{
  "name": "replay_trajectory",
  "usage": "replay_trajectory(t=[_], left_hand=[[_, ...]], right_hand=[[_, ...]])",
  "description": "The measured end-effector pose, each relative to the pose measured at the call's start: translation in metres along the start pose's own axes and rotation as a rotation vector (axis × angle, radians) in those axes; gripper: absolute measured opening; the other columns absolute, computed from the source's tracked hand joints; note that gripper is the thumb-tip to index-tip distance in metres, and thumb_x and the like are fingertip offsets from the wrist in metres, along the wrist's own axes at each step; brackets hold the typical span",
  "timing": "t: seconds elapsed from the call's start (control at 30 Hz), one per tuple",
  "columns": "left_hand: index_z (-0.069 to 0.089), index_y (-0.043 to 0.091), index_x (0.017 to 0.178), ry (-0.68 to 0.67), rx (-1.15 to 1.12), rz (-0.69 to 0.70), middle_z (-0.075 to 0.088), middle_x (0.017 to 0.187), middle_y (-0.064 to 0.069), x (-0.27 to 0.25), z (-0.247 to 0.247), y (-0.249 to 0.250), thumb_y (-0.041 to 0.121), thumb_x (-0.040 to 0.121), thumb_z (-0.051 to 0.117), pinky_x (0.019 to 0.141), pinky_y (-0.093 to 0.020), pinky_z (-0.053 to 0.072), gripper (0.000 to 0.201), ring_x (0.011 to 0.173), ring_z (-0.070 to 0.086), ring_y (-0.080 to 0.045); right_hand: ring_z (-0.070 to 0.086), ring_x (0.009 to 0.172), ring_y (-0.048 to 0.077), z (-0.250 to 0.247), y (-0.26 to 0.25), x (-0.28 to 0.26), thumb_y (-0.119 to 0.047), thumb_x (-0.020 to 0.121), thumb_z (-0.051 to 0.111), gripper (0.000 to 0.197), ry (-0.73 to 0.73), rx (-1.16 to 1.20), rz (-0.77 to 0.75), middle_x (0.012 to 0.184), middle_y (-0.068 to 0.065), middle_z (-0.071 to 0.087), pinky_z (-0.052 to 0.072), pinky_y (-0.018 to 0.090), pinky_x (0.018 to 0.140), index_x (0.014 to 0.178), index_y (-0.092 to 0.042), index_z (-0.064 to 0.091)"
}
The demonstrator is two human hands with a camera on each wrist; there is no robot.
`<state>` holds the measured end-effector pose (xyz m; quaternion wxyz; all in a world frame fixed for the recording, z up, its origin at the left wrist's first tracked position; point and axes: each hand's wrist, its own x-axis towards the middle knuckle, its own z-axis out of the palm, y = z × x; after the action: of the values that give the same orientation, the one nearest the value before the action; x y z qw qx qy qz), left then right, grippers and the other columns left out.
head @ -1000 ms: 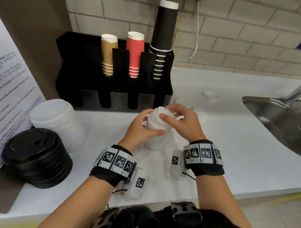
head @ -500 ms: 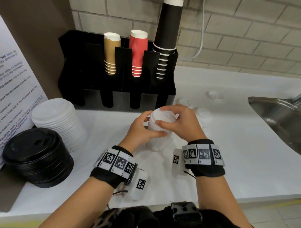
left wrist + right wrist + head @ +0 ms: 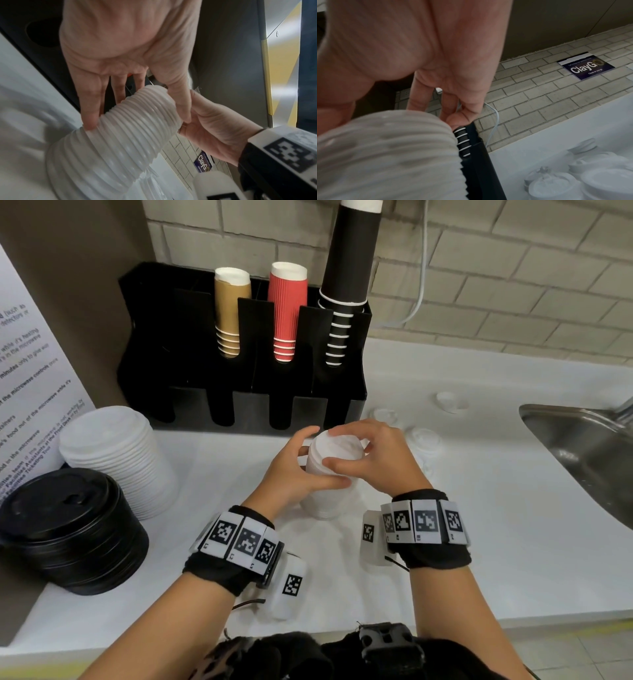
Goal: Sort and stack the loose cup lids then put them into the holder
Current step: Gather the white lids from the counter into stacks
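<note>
From the head camera, I have both hands on the white lid stack [image 3: 330, 474], which stands on the counter [image 3: 496, 525] just in front of the black holder [image 3: 246, 392]. My left hand [image 3: 294, 470] curls round its side; my right hand [image 3: 380, 460] pinches the top lid. The stack is tall and narrow, so I judge a skewed press could topple it toward the holder, or leave the top lid cocked. Loose lids [image 3: 424, 438] lie right of the stack, near the sink [image 3: 582, 446].

From the left wrist, the stack [image 3: 120, 142] is thin, translucent, ribbed plastic, each rim a fine ring; my fingers [image 3: 91, 108] lie along it. Smooth rims could slip.

From the right wrist, my fingertips [image 3: 458, 119] curl at the blurred stack's [image 3: 385, 155] upper edge, the holder [image 3: 479, 155] just behind it. Round domed lids [image 3: 556, 186] wait beyond.
</note>
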<state>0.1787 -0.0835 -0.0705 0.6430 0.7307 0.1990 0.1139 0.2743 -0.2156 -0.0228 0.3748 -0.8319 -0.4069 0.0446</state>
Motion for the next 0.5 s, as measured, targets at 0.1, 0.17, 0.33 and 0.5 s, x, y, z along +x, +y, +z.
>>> replay_trajectory(t=[0.1, 0.17, 0.33, 0.5], left_hand=[[0.048, 0.042, 0.13, -0.006, -0.005, 0.018, 0.055, 0.116, 0.02, 0.0, -0.001, 0.002, 0.03, 0.065, 0.09, 0.087, -0.035, 0.054, 0.078, 0.114, 0.056, -0.015], [0.049, 0.04, 0.129, -0.013, -0.002, 0.015, 0.053, 0.115, 0.023, 0.001, -0.002, 0.002, 0.029, 0.065, 0.09, 0.09, -0.038, 0.053, 0.076, 0.116, 0.054, -0.014], [0.05, 0.04, 0.126, -0.017, 0.0, 0.005, 0.051, 0.116, 0.024, 0.002, -0.002, 0.002, 0.027, 0.065, 0.09, 0.096, -0.046, 0.05, 0.075, 0.117, 0.052, -0.012], [0.05, 0.04, 0.126, -0.013, -0.006, 0.011, 0.051, 0.115, 0.025, 0.004, -0.002, 0.0, 0.026, 0.065, 0.09, 0.098, -0.047, 0.05, 0.074, 0.111, 0.05, 0.0]], right_hand=[[0.051, 0.098, -0.012, -0.007, 0.006, 0.001, -0.039, 0.071, 0.081, 0.043, -0.033, 0.087, 0.001, 0.108, -0.018, 0.061, 0.038, 0.004, 0.078, 0.111, -0.035, 0.065], [0.051, 0.098, -0.013, -0.018, 0.02, 0.007, -0.042, 0.078, 0.074, 0.04, -0.024, 0.105, 0.107, 0.111, -0.018, 0.057, 0.036, 0.002, 0.079, 0.116, -0.034, 0.061], [0.045, 0.128, 0.03, -0.044, 0.085, 0.029, -0.043, 0.083, 0.068, 0.064, -0.274, -0.432, 0.607, 0.143, 0.009, 0.043, 0.04, 0.039, 0.103, 0.14, -0.028, 0.043], [0.052, 0.122, 0.028, -0.045, 0.112, 0.033, -0.025, 0.077, 0.078, 0.073, -0.359, -0.472, 0.691, 0.141, 0.008, 0.045, 0.039, 0.029, 0.084, 0.14, -0.028, 0.042]])
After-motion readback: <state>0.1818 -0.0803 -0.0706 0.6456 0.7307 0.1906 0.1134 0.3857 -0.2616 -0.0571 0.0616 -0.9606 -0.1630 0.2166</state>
